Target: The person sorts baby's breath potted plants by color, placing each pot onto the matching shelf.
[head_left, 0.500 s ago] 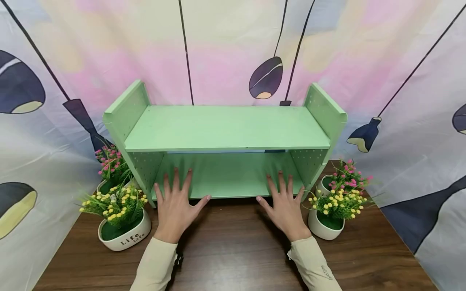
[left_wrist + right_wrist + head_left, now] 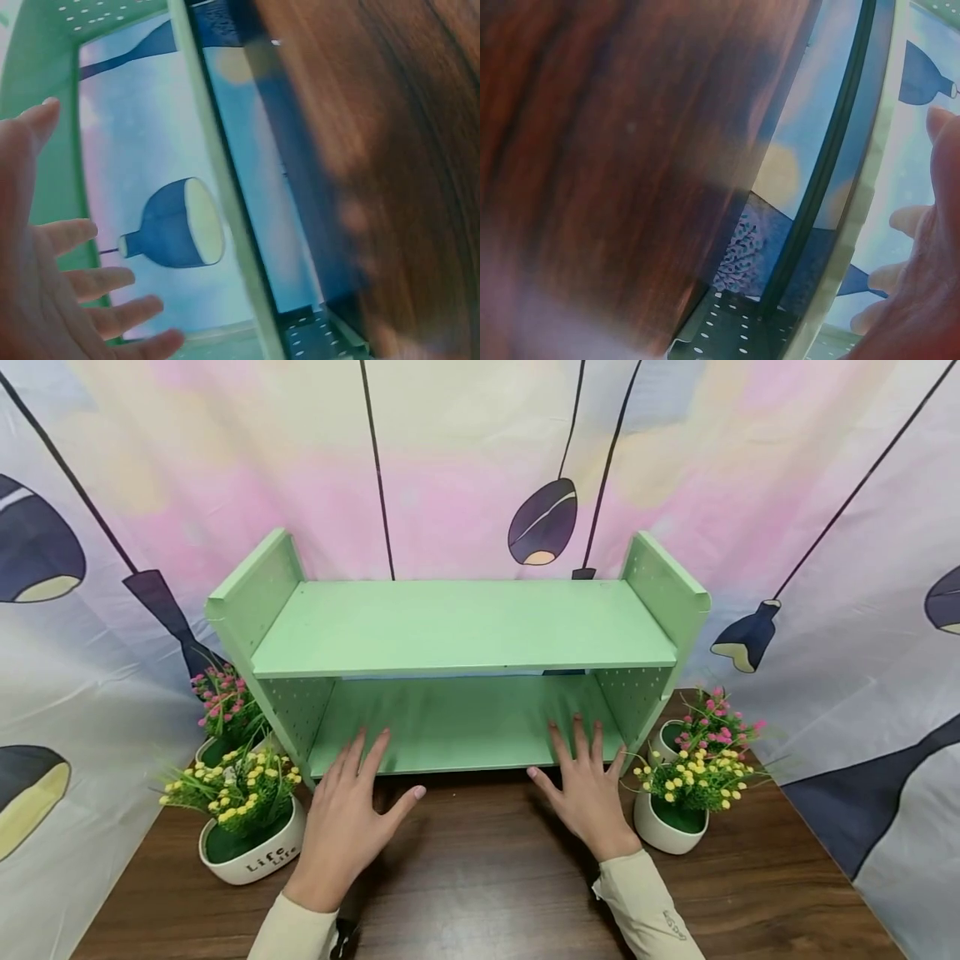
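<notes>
A pale green two-tier shelf point(image 2: 465, 627) with perforated side panels stands on the table. In the head view my left hand point(image 2: 341, 831) is at the left front of its lower board point(image 2: 465, 722), palm down, thumb out to the side and fingertips overlapping the front edge. My right hand point(image 2: 588, 797) is at the right front of that board with spread, extended fingers. Neither hand holds anything. From the left wrist, the straight fingers of the left hand point(image 2: 45, 292) show beside the shelf's boards; in the right wrist view the right hand point(image 2: 922, 277) is partly cut off.
A white pot point(image 2: 255, 856) marked "Life" with yellow flowers stands left of the shelf, pink flowers point(image 2: 225, 697) behind it. To the right are another yellow-flowered pot point(image 2: 671, 835) and pink flowers point(image 2: 720, 722). A patterned curtain point(image 2: 465, 468) hangs behind the brown wooden table point(image 2: 480, 877).
My left hand has drawn back toward me and slightly left, its fingers closer together. The right hand stays nearly in place. The shelf and pots shift only slightly in view.
</notes>
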